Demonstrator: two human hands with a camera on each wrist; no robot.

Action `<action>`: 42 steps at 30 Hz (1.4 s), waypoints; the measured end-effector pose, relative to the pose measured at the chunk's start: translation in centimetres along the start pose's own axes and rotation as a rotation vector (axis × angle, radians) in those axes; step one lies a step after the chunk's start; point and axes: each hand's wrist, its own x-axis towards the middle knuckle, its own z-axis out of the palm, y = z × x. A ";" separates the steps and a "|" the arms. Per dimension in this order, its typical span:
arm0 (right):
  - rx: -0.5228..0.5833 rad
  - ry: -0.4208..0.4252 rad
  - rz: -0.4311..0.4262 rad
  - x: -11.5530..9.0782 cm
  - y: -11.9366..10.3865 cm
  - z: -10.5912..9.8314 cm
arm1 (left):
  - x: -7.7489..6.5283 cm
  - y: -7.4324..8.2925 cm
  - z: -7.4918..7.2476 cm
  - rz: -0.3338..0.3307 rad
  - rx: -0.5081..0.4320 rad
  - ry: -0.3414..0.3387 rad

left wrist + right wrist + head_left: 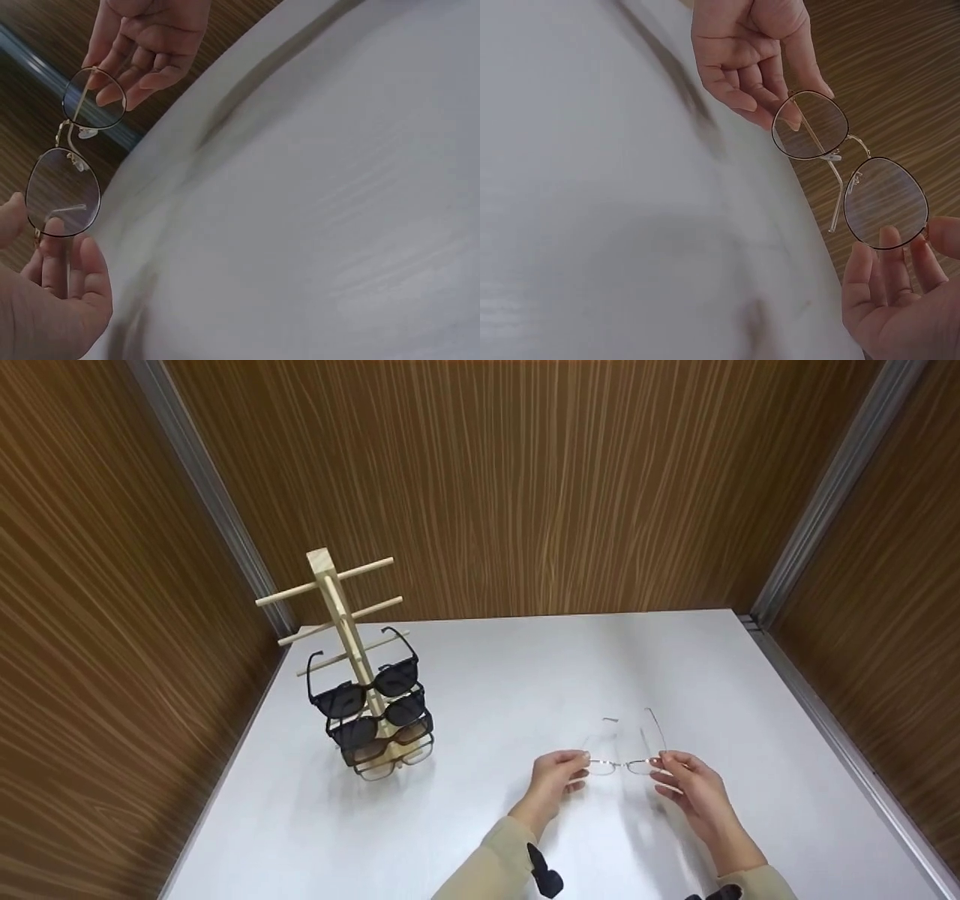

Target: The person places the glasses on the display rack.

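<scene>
A pair of thin-rimmed eyeglasses (641, 767) with clear lenses is held above the white table, its temples unfolded and pointing away from the person. My left hand (553, 781) pinches one end of the frame near the hinge, and my right hand (697, 791) pinches the opposite end. Seen by the left wrist camera, the eyeglasses (63, 191) show a dark rim, a gold-coloured bridge and clear nose pads. From the right wrist, the eyeglasses (886, 204) appear with fingertips of the right hand (907, 307) behind the lower lens.
To the left stands a wooden eyewear rack (346, 622) with crossbars. Its lower levels carry several pairs, among them black sunglasses (342, 701), brown-tinted sunglasses (367, 751) and clear-lensed glasses (376, 771). Wood-grain panels (510, 487) enclose the white table (510, 682).
</scene>
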 end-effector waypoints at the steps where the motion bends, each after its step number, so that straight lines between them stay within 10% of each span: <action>1: 0.002 -0.003 -0.001 0.0 0.0 0.1 | 0.0 0.1 -0.2 -0.002 -0.013 -0.012; 42: 0.224 -0.177 -0.015 0.2 -2.2 7.3 | -4.2 6.4 -7.4 0.184 -0.183 -0.018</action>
